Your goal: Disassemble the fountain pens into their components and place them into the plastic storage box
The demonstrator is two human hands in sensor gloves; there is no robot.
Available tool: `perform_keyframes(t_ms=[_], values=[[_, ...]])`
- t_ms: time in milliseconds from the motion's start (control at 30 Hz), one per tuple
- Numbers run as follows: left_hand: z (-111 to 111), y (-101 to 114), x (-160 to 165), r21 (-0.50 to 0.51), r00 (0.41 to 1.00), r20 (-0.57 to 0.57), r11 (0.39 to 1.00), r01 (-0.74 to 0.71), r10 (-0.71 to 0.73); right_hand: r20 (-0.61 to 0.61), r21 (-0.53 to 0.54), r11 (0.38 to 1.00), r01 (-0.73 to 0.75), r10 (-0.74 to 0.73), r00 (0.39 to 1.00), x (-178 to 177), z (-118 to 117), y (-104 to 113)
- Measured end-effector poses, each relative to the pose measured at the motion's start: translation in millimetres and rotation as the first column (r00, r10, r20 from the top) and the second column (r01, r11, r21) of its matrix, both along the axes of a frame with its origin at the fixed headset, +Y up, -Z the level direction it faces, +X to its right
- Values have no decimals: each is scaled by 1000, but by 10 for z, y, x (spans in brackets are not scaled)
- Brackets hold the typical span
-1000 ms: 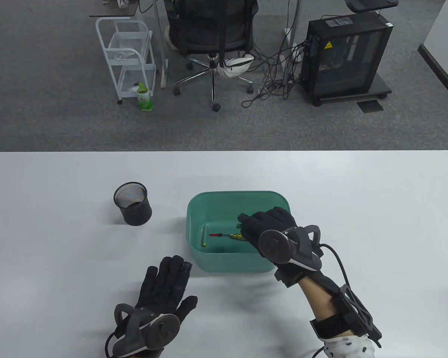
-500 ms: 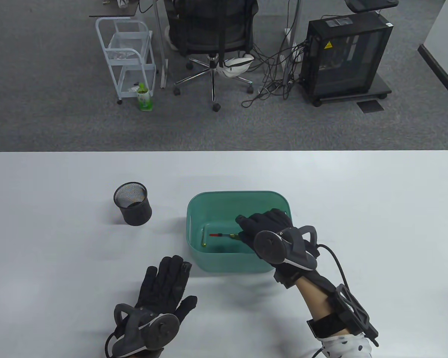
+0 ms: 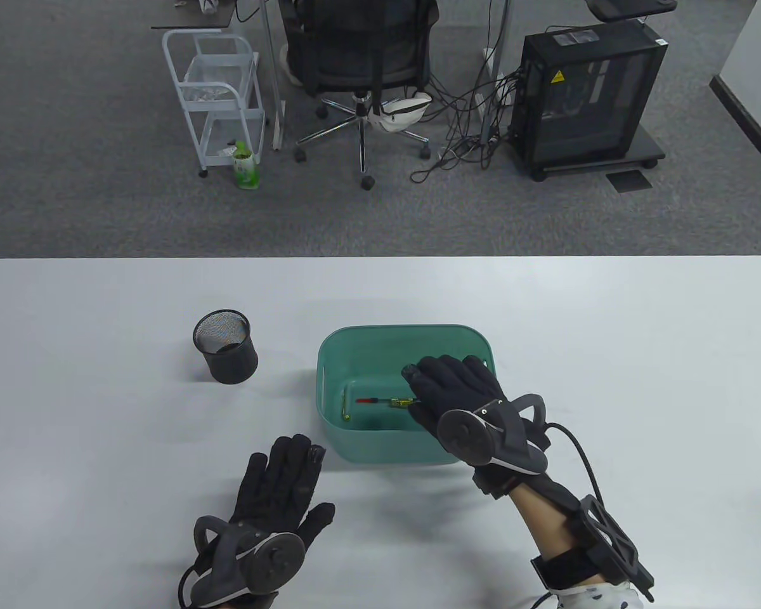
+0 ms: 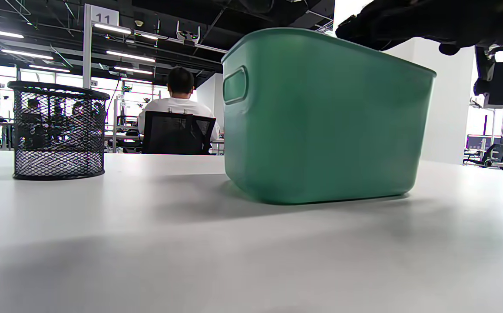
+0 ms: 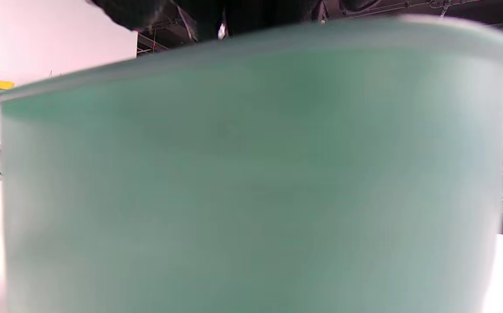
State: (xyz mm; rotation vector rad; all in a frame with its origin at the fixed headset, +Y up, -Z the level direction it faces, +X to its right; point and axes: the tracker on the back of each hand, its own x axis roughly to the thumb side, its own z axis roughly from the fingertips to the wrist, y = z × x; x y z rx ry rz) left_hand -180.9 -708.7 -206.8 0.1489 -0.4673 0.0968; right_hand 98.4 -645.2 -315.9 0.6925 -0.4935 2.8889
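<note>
A green plastic storage box [image 3: 403, 328] stands mid-table; it fills the right wrist view [image 5: 251, 174] and shows side-on in the left wrist view [image 4: 321, 121]. On its floor lie a thin pen part with a red end and yellow-green section [image 3: 380, 401] and a curved yellow-green piece [image 3: 345, 406]. My right hand [image 3: 422, 390] hovers over the box's right half with fingers spread and nothing in them, its thumb near the yellow-green section. My left hand [image 3: 304, 476] lies flat on the table, left of the box's near corner, holding nothing.
A black mesh pen cup [image 3: 225, 346] stands left of the box, also in the left wrist view [image 4: 58, 130]. Beyond the table's far edge are an office chair [image 3: 361, 57], a white cart [image 3: 219, 101] and a computer case [image 3: 590, 95].
My right hand's fingers have straightened and the hand has drawn slightly back towards me; the red-ended part now lies free on the box floor. The left hand has not moved.
</note>
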Motion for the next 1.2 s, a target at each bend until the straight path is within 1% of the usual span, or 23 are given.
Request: perform_keyframes(t_ms=[100,433,600,700,800,967,1200], values=[[-2,-1,0,-1,1000,0,1000,0,0,-1,6,1000,-5,5,1000,37,71,-11],[-4,-2,9,2,1000,5,1000,3,-3,18,-2,1000,6,-6,1000,310,464,-99],[-7,-6,12,-1,1000,7,1000,3,-3,62,-35,999,17,-14,998,508,669,-223],[-10,-9,10,-6,1000,7,1000,2,-2,89,-46,999,20,-16,996,605,749,-307],[-17,-11,3,-11,1000,2,1000,-3,3,124,-75,997,28,-19,992,696,808,-396],[-28,-23,4,-26,1000,7,1000,-14,14,136,-113,993,27,-11,991,764,890,-537],[-38,-35,11,-35,1000,8,999,-3,3,140,-121,992,26,-9,990,756,936,-673]])
